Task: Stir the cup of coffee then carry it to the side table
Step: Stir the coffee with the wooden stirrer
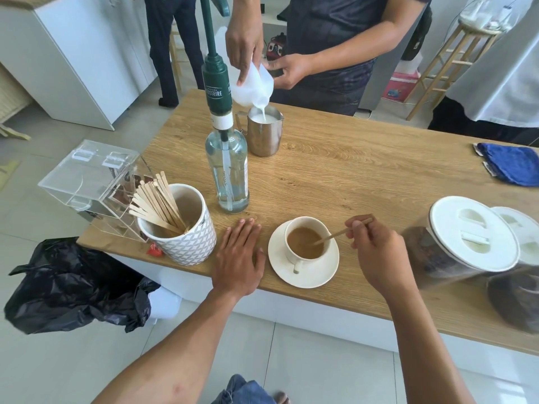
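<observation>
Wooden stirrer [338, 235] pinched in right hand [376, 255]; left hand [239, 258] fingers flat on table [364, 176].

Wooden table [350, 176] bears saucer [306, 279], stirrer pot [186, 246], syrup bottle [230, 176], steel jug [264, 135]; blue cloth [513, 164]; two lidded jars [472, 234].

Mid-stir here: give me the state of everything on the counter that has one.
cup: upright on saucer, holding coffee
stirrer: tip in the coffee, pinched by right hand
left hand: flat on counter, holding nothing
steel pitcher: upright, milk pouring in
milk jug: tilted, pouring
pump bottle: upright, pump fitted
front jar: lid on
acrylic box: closed
</observation>
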A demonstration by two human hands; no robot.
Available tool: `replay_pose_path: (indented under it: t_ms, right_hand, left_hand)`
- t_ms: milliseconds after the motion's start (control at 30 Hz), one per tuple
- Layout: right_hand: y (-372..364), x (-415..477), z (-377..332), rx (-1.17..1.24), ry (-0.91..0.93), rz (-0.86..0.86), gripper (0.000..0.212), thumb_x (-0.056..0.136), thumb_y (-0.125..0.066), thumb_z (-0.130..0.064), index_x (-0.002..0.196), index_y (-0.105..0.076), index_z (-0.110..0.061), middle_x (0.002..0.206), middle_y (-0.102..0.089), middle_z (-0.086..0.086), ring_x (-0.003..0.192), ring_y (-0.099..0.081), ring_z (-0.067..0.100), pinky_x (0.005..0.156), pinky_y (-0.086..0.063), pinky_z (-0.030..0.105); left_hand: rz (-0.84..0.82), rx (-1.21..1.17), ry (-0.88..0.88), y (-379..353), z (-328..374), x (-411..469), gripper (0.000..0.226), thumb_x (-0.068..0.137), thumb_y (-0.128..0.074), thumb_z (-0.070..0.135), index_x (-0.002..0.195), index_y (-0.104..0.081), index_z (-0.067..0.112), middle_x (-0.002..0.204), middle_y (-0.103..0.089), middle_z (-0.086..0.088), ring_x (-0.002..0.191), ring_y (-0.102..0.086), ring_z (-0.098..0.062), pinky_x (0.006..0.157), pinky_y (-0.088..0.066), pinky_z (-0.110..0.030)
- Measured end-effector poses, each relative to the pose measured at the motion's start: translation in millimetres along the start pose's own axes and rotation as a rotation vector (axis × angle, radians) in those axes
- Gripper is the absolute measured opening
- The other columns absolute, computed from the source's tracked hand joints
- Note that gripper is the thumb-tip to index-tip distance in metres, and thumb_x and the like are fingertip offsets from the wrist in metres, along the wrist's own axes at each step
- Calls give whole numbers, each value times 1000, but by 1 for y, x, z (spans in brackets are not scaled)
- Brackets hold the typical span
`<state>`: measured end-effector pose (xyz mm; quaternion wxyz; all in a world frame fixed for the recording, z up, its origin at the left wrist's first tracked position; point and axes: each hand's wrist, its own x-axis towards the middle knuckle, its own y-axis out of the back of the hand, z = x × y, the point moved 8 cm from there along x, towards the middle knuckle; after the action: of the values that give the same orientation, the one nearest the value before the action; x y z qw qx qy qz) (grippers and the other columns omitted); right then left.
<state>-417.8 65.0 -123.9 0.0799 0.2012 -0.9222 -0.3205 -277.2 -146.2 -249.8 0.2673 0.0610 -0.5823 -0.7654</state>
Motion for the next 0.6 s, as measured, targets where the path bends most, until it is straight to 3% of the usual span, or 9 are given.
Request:
replay_pose_path:
  t_ms: [133,233,367,500,600]
  right_hand:
    - [-10,-2,-4,-3,25,-89,21,99,-49,-22,89,-66,-29,76,-70,-13,66,-63,-1,59,-44,12]
    - [-3,0,-2,4,10,-26,22,99,-48,-23,86,-65,-30,74,-69,-13,67,-62,2,59,-46,22]
    - [-12,-3,-7,6,48,-91,20,99,-49,-20,91,-66,-28,77,-70,-15,68,-64,-2,60,-44,10]
    - [1,-2,-1,-7,23,-7,21,99,-48,-23,88,-65,-28,75,-69,-10,68,-64,5,57,-45,18]
    - [-4,-3,-5,-9,54,-56,18,99,-49,-24,93,-66,-29,78,-70,-13,72,-65,0,60,-44,13]
  left_hand:
    - [-7,-2,2,-1,-2,0,54,97,-35,36,146,-47,17,157,-40,0,149,-29,-17,123,-21,-43]
    - [-6,-4,2,-1,-1,0,54,97,-35,36,146,-47,17,157,-40,0,149,-29,-17,122,-21,-44]
    - [-2,-1,6,-1,-2,-1,54,96,-36,36,145,-48,17,156,-41,0,148,-30,-18,122,-21,-43]
    - [3,1,8,0,-1,0,54,96,-36,36,145,-49,17,155,-42,0,148,-31,-18,122,-22,-43]
    - [-4,2,6,-1,-2,0,54,97,-35,37,145,-49,17,156,-41,0,148,-30,-18,122,-22,-44]
